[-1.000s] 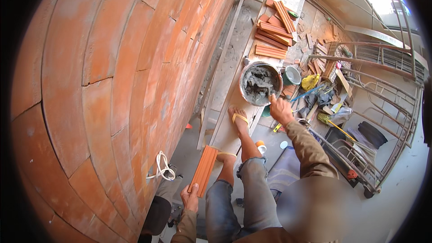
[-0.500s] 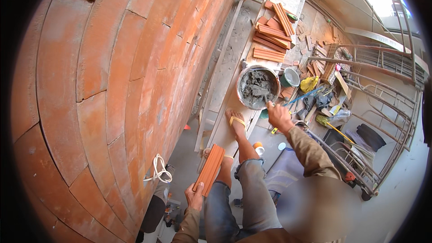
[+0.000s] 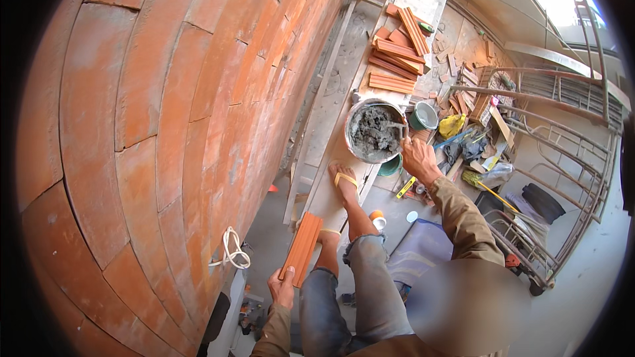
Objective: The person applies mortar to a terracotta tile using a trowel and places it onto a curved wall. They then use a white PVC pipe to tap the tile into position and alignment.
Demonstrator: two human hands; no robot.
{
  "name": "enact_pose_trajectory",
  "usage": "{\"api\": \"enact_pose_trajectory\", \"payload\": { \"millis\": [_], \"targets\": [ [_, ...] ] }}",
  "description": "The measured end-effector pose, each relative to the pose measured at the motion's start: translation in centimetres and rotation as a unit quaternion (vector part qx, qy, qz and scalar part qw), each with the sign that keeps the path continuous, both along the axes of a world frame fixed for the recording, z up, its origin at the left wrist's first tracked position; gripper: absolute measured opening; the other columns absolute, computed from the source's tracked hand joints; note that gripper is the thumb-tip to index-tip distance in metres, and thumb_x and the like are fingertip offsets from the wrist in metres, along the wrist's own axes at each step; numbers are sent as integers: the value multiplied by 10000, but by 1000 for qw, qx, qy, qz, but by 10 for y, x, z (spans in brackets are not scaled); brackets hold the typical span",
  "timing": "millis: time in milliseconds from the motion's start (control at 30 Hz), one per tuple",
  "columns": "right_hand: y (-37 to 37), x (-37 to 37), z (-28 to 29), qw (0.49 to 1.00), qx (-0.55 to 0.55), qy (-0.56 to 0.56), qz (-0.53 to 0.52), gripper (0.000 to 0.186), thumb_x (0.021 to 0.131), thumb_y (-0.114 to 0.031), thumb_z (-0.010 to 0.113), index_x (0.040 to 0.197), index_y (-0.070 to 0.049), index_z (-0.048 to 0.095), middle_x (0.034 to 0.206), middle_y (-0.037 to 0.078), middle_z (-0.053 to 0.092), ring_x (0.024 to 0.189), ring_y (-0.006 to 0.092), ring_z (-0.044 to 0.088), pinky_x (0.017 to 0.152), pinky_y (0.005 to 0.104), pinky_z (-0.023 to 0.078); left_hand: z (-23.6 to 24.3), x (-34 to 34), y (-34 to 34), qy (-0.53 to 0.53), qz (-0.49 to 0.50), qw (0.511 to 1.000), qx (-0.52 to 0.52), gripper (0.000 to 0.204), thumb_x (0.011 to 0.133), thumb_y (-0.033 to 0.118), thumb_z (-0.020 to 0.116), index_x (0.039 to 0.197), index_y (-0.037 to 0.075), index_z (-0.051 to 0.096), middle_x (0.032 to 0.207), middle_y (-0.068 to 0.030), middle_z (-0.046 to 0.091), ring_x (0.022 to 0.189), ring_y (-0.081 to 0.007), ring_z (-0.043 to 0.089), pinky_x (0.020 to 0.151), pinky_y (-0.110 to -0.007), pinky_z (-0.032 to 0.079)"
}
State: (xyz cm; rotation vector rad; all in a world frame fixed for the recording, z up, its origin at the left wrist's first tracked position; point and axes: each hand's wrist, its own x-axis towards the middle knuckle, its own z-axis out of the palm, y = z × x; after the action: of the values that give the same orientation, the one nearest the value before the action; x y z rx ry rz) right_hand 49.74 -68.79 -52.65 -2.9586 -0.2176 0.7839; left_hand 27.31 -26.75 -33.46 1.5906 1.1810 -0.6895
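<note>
My left hand [image 3: 282, 289] grips the lower end of a long ribbed terracotta tile [image 3: 304, 239], held beside my legs. My right hand [image 3: 418, 158] is closed on the handle of a trowel [image 3: 400, 129] at the right rim of a bucket of grey mortar [image 3: 370, 127]; the trowel's blade is hard to make out in the mortar. The bucket stands on a wooden plank [image 3: 333, 205], just beyond my sandalled feet. A pile of similar tiles [image 3: 390, 79] lies on the plank behind the bucket.
A terracotta-clad wall [image 3: 139, 152] fills the left, with a looped white cord [image 3: 231, 251] near it. At the right are metal scaffold frames [image 3: 562, 172], green buckets [image 3: 423, 116], a yellow level [image 3: 405, 187], scattered tile pieces, bags and a folded blue sheet [image 3: 417, 254] on the floor below.
My right hand has shifted at the bucket, first slightly down, then up and to the right, still on the trowel. My left hand keeps the tile low at the left.
</note>
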Motion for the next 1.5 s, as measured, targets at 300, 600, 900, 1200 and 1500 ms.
{"api": "enact_pose_trajectory", "payload": {
  "millis": [300,600,900,1200,1500],
  "targets": [
    [-3,1,-138,964,84,25,-252,279,882,-214,553,786,32,643,755,278,657,753,472,677,668,489,576,-14,12,-12,-6,-23,1000,0,259,943,195,648,928,-64,662,833,-21,612,766,-92,512,666,-290,444],
    [20,-31,2,999,-5,29,32,169,933,-158,504,1042,-53,580,781,154,653,655,309,688,536,446,533,0,0,-6,4,20,1000,1,237,950,171,645,946,-65,666,865,-30,630,787,-83,523,675,-285,452],
    [4,-3,-135,966,82,129,-207,253,893,-258,550,839,-22,626,739,235,656,749,406,697,677,525,565,-18,20,-9,-11,-51,999,0,255,929,181,663,930,-74,667,840,-47,639,751,-107,539,667,-310,467],
    [26,-62,-51,986,-75,141,46,250,950,-194,505,1079,-15,622,943,179,706,834,297,724,683,413,581,-23,26,-19,-13,17,999,-33,238,944,165,649,1005,-65,665,911,-45,645,814,-99,556,716,-277,468],
    [11,-33,-108,986,88,128,-53,209,890,-212,505,896,-62,651,813,224,683,755,453,675,670,533,547,-41,19,-17,-35,28,998,-52,241,954,158,648,1057,-60,652,945,-46,644,835,-100,566,749,-268,475]
  ]
}}
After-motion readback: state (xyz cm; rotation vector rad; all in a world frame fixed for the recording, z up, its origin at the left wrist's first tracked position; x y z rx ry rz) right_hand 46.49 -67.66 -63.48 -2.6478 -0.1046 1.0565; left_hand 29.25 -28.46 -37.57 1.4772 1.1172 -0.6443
